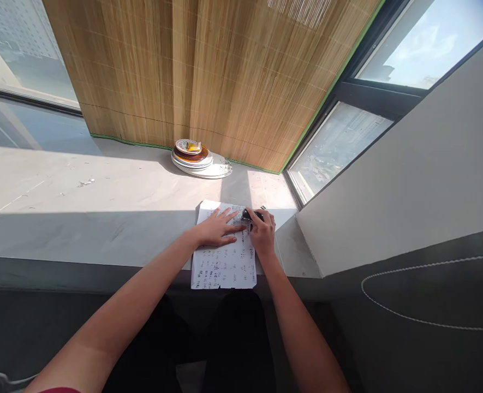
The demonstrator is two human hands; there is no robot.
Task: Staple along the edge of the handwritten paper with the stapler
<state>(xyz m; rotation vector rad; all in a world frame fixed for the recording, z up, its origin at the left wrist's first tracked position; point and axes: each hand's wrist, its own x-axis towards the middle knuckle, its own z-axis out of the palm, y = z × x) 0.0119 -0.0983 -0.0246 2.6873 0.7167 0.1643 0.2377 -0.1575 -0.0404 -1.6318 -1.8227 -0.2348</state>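
White paper covered in handwriting lies on the stone sill, its lower end reaching over the front edge. My left hand rests flat on it, fingers spread, with nothing held. At the paper's upper right, my right hand is closed on a small black object with white marks. Fingers cover part of that object, and its exact kind is unclear. Its left end touches or hovers just over the sheet; I cannot tell which.
Stacked plates stand behind the paper, a small yellow packet on top. A bamboo blind hangs behind them. White scraps lie on the sill to the left. A wall and a hanging cord are at right.
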